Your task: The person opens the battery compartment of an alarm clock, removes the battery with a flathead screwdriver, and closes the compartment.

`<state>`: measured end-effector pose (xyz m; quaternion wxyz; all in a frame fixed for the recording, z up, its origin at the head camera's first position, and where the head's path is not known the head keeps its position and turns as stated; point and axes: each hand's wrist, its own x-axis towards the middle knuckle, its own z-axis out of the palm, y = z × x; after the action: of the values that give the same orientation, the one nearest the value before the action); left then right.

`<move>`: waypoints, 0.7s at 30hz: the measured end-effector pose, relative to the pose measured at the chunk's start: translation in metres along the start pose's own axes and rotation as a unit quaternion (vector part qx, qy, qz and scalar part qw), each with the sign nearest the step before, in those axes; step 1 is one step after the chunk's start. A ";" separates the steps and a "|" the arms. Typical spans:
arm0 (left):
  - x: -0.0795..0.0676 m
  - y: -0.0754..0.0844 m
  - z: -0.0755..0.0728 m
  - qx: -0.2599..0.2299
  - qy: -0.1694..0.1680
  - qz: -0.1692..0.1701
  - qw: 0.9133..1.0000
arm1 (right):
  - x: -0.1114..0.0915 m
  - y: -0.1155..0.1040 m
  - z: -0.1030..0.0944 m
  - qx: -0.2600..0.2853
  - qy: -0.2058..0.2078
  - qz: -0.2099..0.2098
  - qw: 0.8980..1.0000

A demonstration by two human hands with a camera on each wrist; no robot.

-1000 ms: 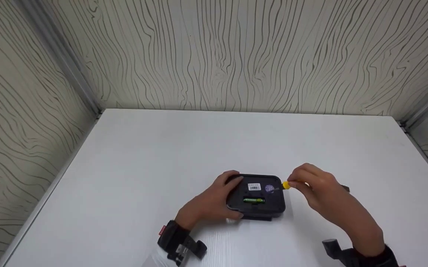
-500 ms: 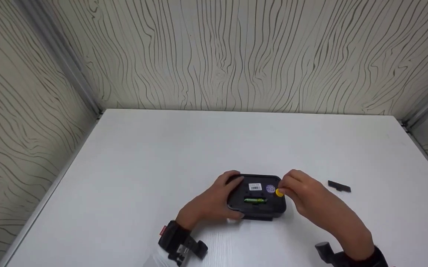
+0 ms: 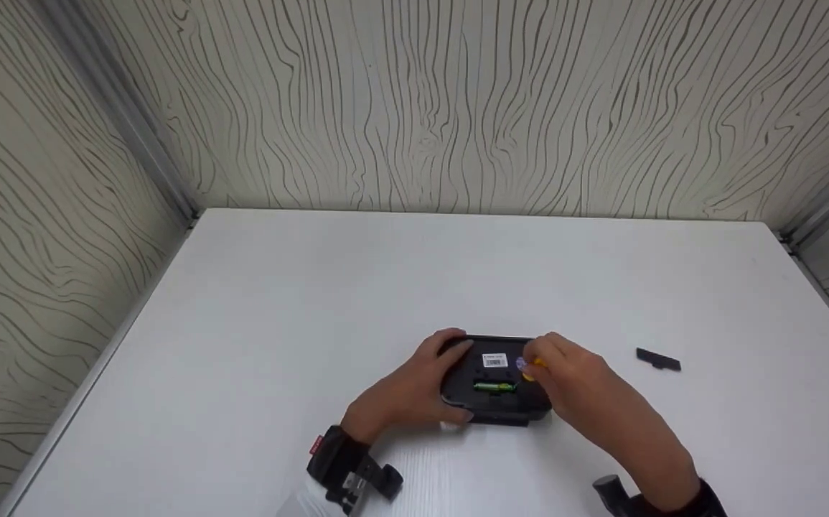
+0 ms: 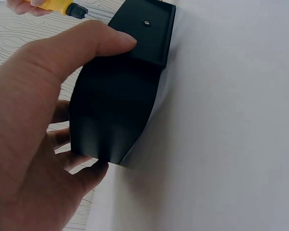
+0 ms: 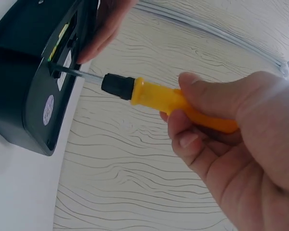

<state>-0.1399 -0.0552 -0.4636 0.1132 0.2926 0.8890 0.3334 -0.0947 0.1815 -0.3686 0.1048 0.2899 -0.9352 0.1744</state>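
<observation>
A black box-shaped device (image 3: 466,391) lies on the white table with its open battery slot facing up. One green battery (image 3: 494,387) sits in the slot, beside a white barcode label (image 3: 494,360) and a round purple sticker (image 5: 48,109). My left hand (image 3: 414,388) grips the device's left end, thumb on the near side and fingers on the far side. My right hand (image 3: 583,380) pinches the yellow handle of a screwdriver (image 5: 156,97). In the right wrist view its metal shaft reaches the end of the slot beside the battery; the exact tip contact is hard to make out.
A small black battery cover (image 3: 658,360) lies on the white table (image 3: 314,287), right of the device. Wood-grain patterned panels (image 3: 421,108) rise behind the table and at both sides.
My right hand has moved left with the screwdriver, from the device's right edge to over the battery slot. The battery cover has come fully into view. My left hand stays put.
</observation>
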 end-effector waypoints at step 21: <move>0.001 0.002 0.002 0.011 0.000 -0.009 1.000 | 0.000 0.033 0.009 0.129 0.079 -0.033 0.988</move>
<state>-0.1394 -0.0525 -0.4637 0.1127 0.2860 0.8953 0.3224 -0.1145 0.2034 -0.3852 0.1458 0.3167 -0.8835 0.3127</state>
